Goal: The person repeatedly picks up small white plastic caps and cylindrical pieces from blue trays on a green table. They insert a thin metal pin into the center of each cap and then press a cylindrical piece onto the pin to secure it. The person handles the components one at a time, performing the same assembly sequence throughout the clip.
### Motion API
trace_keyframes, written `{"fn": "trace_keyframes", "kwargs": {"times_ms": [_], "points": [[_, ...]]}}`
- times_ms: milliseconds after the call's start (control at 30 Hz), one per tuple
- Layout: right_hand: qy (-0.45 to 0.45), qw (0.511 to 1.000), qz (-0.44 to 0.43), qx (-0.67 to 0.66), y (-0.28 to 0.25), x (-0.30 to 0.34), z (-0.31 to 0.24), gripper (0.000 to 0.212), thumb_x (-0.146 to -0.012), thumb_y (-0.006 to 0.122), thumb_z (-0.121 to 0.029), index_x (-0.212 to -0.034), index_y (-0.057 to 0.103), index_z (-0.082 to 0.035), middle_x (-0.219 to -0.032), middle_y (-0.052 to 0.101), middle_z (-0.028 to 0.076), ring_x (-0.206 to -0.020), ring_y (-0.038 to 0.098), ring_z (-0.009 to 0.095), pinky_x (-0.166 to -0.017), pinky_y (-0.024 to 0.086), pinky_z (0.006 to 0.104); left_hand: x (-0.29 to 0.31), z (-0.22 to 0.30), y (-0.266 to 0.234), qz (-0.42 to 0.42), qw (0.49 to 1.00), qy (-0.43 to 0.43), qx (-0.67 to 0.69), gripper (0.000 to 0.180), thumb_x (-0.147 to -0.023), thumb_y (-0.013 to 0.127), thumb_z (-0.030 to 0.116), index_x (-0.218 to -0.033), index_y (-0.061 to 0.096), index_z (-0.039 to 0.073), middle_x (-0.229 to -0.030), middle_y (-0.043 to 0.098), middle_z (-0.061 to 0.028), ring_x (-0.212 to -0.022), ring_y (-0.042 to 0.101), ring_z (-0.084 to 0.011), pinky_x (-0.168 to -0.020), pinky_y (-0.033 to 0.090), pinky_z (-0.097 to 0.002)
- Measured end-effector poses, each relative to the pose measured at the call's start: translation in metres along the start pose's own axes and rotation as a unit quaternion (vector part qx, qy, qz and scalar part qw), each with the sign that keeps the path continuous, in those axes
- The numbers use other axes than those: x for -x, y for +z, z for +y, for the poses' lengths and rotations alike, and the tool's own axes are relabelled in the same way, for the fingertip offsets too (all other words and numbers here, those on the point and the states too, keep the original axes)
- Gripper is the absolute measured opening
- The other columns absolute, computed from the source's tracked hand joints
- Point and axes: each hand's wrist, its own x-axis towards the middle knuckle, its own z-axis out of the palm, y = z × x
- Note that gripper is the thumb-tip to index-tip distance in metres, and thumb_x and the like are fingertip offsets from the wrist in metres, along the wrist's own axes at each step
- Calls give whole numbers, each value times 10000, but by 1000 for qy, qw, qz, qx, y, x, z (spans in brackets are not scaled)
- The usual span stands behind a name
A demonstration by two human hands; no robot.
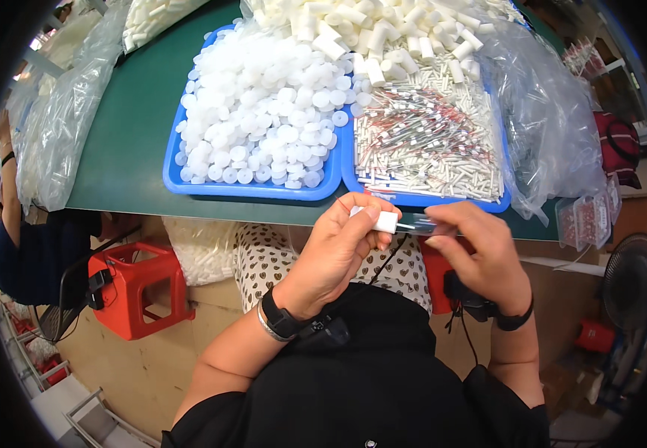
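My left hand (pixel 331 254) is closed around a short white cylinder (pixel 387 222), held level just off the table's front edge. Close to the cylinder's right end, the fingers of my right hand (pixel 484 250) pinch a thin white stick (pixel 407 226), whose other end is smeared by motion. The stick points at the cylinder's end face; whether its tip has gone inside cannot be made out. Beyond my hands, a blue tray (pixel 349 168) carries many thin white sticks (pixel 443 142), some with reddish and dark wires. Thicker white cylinders (pixel 376 30) are heaped behind them.
Left of that tray, another blue tray (pixel 245 192) is piled with translucent round discs (pixel 264 112). Both rest on a green table (pixel 129 142). Clear plastic bags (pixel 547 112) flank them. A red stool (pixel 141 287) and another person's arm (pixel 11 187) are at left, a fan (pixel 632 280) at right.
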Motion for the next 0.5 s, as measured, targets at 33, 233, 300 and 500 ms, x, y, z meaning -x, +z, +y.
{"fn": "trace_keyframes", "kwargs": {"times_ms": [33,233,300,500], "points": [[-22,1000,2,-1,7,-2,-1,292,-827,726,-29,-1095,631,35,-932,671,145,-762,677,235,-688,539,319,0,-1,0,4,1000,11,-11,178,-1029,528,182,-1092,522,17,-1051,618,-77,-836,580,-97,-772,494,-259],[77,989,19,-124,37,-1,-4,269,-882,687,-25,-1129,609,45,-870,659,144,-745,676,191,-657,534,298,7,-7,4,56,975,124,-174,154,-1027,499,122,-1149,515,30,-1144,570,-75,-862,546,-83,-792,477,-252],[146,962,38,-228,50,3,0,259,-897,673,-25,-1135,602,45,-875,662,146,-750,673,191,-665,535,303,9,-10,4,56,951,167,-252,157,-1022,498,98,-1163,509,32,-1165,545,-71,-868,536,-76,-808,473,-248],[-54,994,21,-94,56,-6,2,226,-863,628,38,-1087,602,26,-991,659,179,-839,670,328,-721,540,361,9,-10,-6,-42,918,191,-346,381,-949,561,10,-1321,483,36,-1231,495,-62,-1080,513,-119,-967,435,-290]]}}
